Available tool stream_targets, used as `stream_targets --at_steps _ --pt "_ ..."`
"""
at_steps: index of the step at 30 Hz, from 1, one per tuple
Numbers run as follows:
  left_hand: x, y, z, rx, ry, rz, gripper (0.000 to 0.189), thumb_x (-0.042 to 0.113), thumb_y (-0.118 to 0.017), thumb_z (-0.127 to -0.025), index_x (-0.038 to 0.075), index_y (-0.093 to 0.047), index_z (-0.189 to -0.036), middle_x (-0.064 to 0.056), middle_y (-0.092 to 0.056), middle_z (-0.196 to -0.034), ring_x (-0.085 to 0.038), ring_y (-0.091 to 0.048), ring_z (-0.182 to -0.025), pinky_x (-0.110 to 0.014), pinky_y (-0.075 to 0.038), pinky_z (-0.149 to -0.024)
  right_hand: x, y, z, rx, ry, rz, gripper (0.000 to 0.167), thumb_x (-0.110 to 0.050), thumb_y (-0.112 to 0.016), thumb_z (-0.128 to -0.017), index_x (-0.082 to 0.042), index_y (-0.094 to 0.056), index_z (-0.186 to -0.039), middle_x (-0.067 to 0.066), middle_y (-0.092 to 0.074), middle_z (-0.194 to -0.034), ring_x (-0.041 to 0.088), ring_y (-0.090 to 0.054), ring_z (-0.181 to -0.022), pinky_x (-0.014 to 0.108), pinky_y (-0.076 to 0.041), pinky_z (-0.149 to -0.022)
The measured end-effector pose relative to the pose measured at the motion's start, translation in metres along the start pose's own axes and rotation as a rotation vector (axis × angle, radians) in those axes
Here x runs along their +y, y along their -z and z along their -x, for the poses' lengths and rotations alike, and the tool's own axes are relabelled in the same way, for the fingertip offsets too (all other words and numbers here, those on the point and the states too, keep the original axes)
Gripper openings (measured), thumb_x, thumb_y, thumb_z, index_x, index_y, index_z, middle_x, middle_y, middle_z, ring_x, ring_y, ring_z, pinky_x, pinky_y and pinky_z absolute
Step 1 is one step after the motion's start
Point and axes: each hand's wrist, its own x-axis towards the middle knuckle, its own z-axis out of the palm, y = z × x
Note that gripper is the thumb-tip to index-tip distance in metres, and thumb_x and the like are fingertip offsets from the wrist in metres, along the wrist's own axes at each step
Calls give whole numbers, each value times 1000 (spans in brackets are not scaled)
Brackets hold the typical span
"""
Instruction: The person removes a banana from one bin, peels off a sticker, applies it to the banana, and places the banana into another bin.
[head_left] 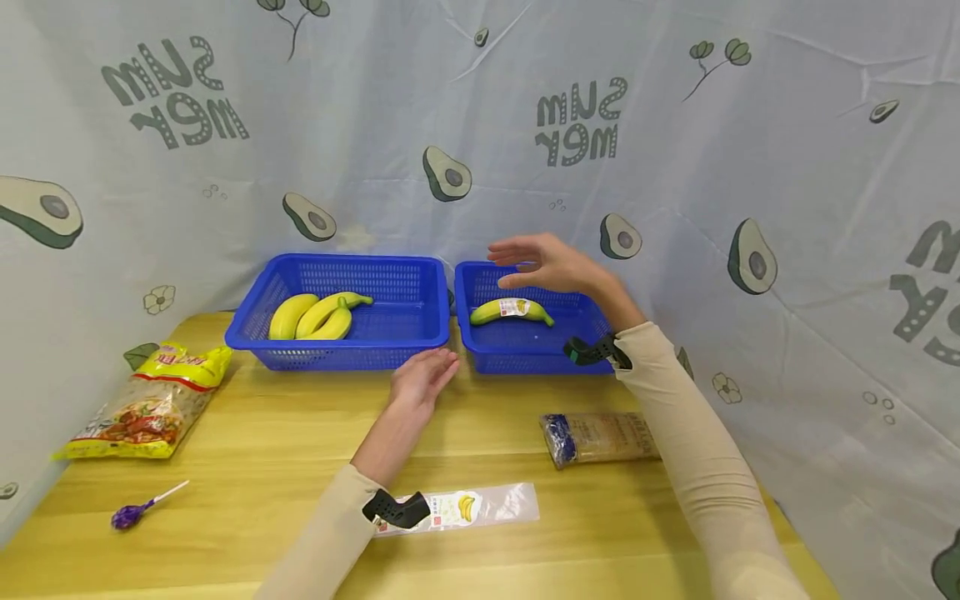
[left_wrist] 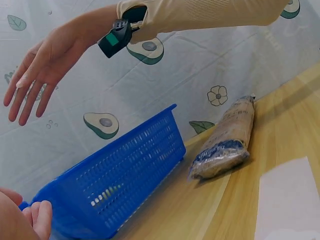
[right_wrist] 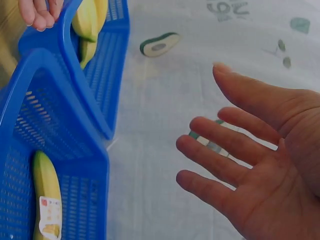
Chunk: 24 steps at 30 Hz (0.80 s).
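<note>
My right hand (head_left: 547,265) hovers above the right blue basket (head_left: 540,364), palm turned inward and fingers spread, holding nothing. In that basket lies one greenish-yellow banana (head_left: 487,312) bearing a white label (right_wrist: 50,217). Close to the front right corner of the left blue basket (head_left: 337,357) is my left hand (head_left: 422,379), its fingers loosely bent and nothing seen in them. Whether it touches the rim, I cannot tell. Several yellow bananas (head_left: 322,317) sit in the left basket. A strip of banana labels (head_left: 487,507) lies on the table, partly behind my left wrist.
On the left are a yellow-topped food bag (head_left: 150,404) and a purple lollipop (head_left: 131,515). A clear packet with a blue end (head_left: 600,437) lies at the right, partly behind my right forearm. A patterned curtain (head_left: 375,125) hangs behind the wooden table (head_left: 262,467).
</note>
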Motion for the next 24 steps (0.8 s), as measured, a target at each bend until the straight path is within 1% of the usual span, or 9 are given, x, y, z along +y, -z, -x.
stream_targets --at_steps 5,7,9,12,15,18,21,24 --pt "18 23 8 -3 -19 -36 30 -14 -59 -103 -12 -56 -132 -11 -73 -99 -19 -75 -92 -37 -62 -101 -11 -10 -7 -65 61 44 60 -5 -74 -103 6 -49 -156 23 -53 -159 39 -50 -149 56 -43 -123" --pt "26 32 11 -3 -30 -49 33 -13 -58 -104 -12 -54 -137 -12 -73 -103 -20 -75 -95 -37 -61 -103 -14 -14 -9 -83 75 52 61 -6 -74 -103 5 -49 -157 23 -53 -160 39 -50 -149 57 -42 -124" --pt "36 41 13 -5 -47 -55 37 -11 -57 -105 -13 -50 -141 -14 -72 -108 -20 -75 -99 -37 -59 -106 -17 -18 -12 -93 89 59 61 -6 -74 -103 5 -49 -157 23 -52 -160 39 -50 -149 58 -41 -124" --pt "50 53 16 6 -51 -55 44 -10 -56 -106 -11 -45 -148 -12 -71 -112 -20 -74 -103 -35 -58 -108 -19 -24 -17 -95 94 65 61 -7 -75 -103 4 -49 -157 23 -54 -159 39 -51 -148 59 -42 -123" --pt "64 65 17 19 -47 -53 47 -8 -55 -107 -9 -41 -152 -9 -70 -112 -19 -73 -104 -32 -58 -108 -22 -31 -23 -106 102 73 62 -8 -76 -102 3 -50 -157 22 -56 -156 38 -54 -146 58 -45 -121" --pt "78 77 18 32 -48 -39 41 -7 -55 -108 -4 -45 -148 -7 -71 -109 -17 -73 -105 -31 -57 -108 -24 -39 -31 -128 105 66 63 -9 -77 -101 2 -50 -157 21 -58 -155 37 -56 -144 58 -46 -120" --pt "93 88 17 47 -51 -11 29 -6 -54 -109 3 -50 -136 -5 -73 -104 -16 -74 -104 -31 -57 -108 -25 -47 -40 -150 101 49 64 -10 -78 -101 1 -50 -158 20 -59 -155 35 -57 -144 56 -46 -121" --pt "107 98 18 60 -55 10 21 -4 -54 -109 5 -51 -128 -4 -73 -99 -15 -75 -101 -30 -56 -109 -29 -54 -49 -171 101 35 66 -11 -80 -100 0 -51 -158 18 -59 -155 34 -58 -143 54 -46 -121"
